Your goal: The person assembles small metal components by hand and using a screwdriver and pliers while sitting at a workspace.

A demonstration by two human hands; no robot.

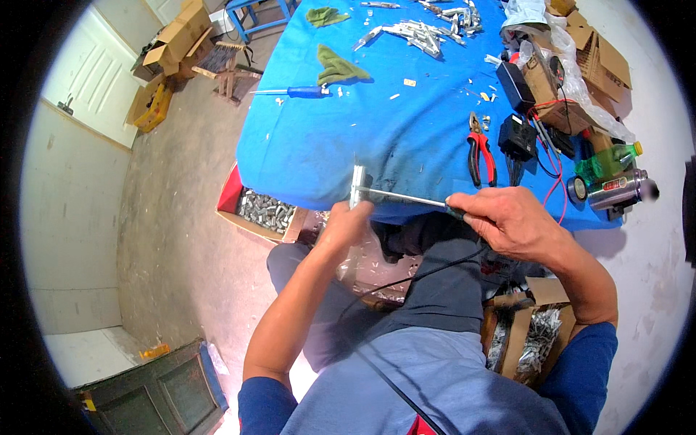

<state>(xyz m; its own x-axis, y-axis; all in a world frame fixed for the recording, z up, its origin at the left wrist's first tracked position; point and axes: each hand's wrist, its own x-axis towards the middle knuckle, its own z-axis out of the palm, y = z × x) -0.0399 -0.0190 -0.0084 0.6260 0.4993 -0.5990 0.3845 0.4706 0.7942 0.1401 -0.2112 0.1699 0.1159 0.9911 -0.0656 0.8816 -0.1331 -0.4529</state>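
Observation:
My left hand (346, 226) is closed on a short, narrow silver-white metal piece (357, 185), held upright at the near edge of the blue-covered table. In my right hand (511, 221) is a screwdriver (406, 196) with a long thin metal shaft. The shaft points left and its tip meets the side of the metal piece. My fingers wrap round most of its dark handle. Pliers (478, 148) with red-and-black handles lie beyond my right hand. Another screwdriver (304, 92), blue-handled, lies farther off on the left.
Similar metal pieces (420, 36) are heaped on the table's far side, near green cloths (339, 67). A steel flask (616, 191), green bottle (612, 161) and black box-shaped device (518, 136) crowd the right edge. Below the left edge stands a box of small metal parts (267, 212). A black cable (406, 281) crosses my lap.

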